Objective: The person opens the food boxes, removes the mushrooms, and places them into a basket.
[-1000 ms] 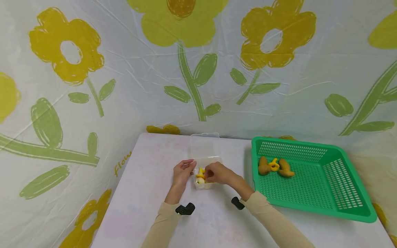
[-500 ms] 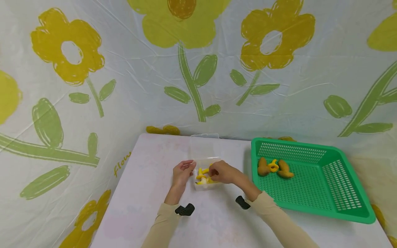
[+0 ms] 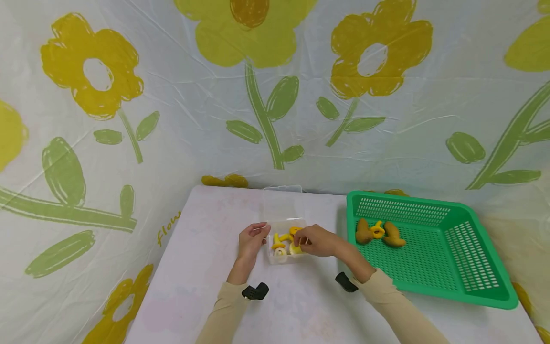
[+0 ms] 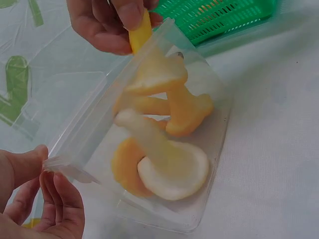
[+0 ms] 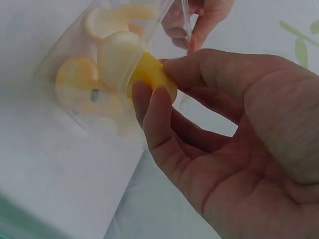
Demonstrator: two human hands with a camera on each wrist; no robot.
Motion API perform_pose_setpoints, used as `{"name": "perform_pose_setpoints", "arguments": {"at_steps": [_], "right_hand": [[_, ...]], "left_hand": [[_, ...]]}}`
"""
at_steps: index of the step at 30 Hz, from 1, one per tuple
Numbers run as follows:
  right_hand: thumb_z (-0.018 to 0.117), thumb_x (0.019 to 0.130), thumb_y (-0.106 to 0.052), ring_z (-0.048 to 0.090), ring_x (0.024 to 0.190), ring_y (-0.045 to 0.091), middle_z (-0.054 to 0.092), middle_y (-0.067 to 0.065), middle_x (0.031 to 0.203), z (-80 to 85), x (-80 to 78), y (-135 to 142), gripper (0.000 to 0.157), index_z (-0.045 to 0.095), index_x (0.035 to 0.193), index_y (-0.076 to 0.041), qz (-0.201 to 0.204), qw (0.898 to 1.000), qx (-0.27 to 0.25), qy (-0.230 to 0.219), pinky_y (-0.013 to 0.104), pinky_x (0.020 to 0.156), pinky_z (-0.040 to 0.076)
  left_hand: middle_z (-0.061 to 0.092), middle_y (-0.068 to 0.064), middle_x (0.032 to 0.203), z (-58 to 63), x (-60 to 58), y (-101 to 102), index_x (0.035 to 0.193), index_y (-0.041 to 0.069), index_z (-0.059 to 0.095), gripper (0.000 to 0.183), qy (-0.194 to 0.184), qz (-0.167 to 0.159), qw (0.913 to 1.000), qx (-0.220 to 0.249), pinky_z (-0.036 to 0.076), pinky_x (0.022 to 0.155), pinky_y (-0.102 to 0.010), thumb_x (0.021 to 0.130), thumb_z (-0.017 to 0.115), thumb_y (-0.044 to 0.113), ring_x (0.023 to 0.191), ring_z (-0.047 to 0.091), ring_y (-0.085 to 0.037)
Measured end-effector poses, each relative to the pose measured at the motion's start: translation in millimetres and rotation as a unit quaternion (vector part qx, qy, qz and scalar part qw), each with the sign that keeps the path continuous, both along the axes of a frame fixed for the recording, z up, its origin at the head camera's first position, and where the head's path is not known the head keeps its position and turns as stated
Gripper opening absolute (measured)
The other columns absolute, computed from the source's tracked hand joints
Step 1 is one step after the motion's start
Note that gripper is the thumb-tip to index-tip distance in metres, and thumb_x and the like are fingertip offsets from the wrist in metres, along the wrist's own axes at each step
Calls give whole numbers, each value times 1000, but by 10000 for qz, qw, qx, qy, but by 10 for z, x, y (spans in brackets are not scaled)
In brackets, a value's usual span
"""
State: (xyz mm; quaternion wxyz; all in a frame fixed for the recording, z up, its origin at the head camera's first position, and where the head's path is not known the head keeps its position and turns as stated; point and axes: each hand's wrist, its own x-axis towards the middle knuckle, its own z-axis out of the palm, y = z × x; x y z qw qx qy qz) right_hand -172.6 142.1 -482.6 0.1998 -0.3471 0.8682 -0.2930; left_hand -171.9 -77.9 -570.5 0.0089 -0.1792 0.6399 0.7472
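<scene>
A clear plastic box (image 3: 287, 260) stands on the table, holding several yellow and cream toy mushrooms (image 4: 174, 172). Thumb and fingers of my left hand (image 3: 253, 239) pinch the rim at the box's left corner, plain in the left wrist view. Over the right side of the box, my right hand (image 3: 320, 240) pinches a yellow mushroom (image 5: 153, 69) between thumb and fingertips. Part of that mushroom reaches down inside the box wall; my fingers hide some of it. The box's transparent lid (image 3: 282, 204) lies folded open behind it.
To the right, a green perforated basket (image 3: 434, 285) holds two brown knobbly pieces (image 3: 392, 234) and a yellow mushroom-like piece (image 3: 378, 229) between them. A flower-printed cloth (image 3: 193, 134) hangs behind the table.
My right hand has shifted rightward across the box, uncovering more of the mushrooms. The cream one at the front left has changed how it lies. My left hand has stayed at the corner.
</scene>
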Motion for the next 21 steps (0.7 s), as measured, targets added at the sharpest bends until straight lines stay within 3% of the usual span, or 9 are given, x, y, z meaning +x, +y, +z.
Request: {"name": "perform_pose_setpoints", "arguments": {"at_steps": [6, 9, 15, 16, 21], "right_hand": [[75, 91, 1, 62, 88, 26, 67, 9, 93, 4, 52, 45, 10, 66, 95, 0, -228, 9996, -102, -95, 25, 75, 53], [75, 89, 2, 63, 86, 28, 67, 10, 92, 16, 72, 70, 12, 65, 96, 0, -354, 9993, 65, 139, 26, 74, 53], [72, 90, 4, 58, 79, 20, 66, 5, 87, 44, 89, 194, 9, 67, 96, 1, -381, 9984, 30, 424, 26, 72, 52], [72, 90, 4, 57, 79, 19, 66, 4, 88, 54, 92, 219, 8, 67, 97, 1, -339, 9984, -3, 459, 26, 72, 52], [69, 95, 2, 57, 82, 15, 69, 8, 95, 74, 78, 316, 11, 69, 105, 3, -292, 9987, -125, 409, 25, 76, 54]], "left_hand": [[69, -8, 89, -13, 3, 2, 115, -6, 70, 32, 21, -15, 10000, -23, 51, 63, -20, 91, 80, 13, 74, 58, -14], [69, -8, 89, -22, 1, -1, 115, -7, 70, 32, 36, -25, 10000, -20, 51, 62, -20, 91, 80, 14, 74, 58, -14], [69, -7, 88, -33, 3, -5, 113, -6, 71, 31, 90, 4, 10000, 0, 51, 61, -20, 91, 80, 13, 74, 58, -14], [70, -10, 89, 23, 23, -6, 114, -8, 70, 31, 73, -27, 10000, 3, 51, 62, -21, 91, 79, 12, 75, 58, -16], [70, -14, 91, 34, 20, -6, 116, -10, 68, 33, 32, -96, 9999, -18, 52, 63, -22, 92, 78, 11, 75, 58, -17]]}}
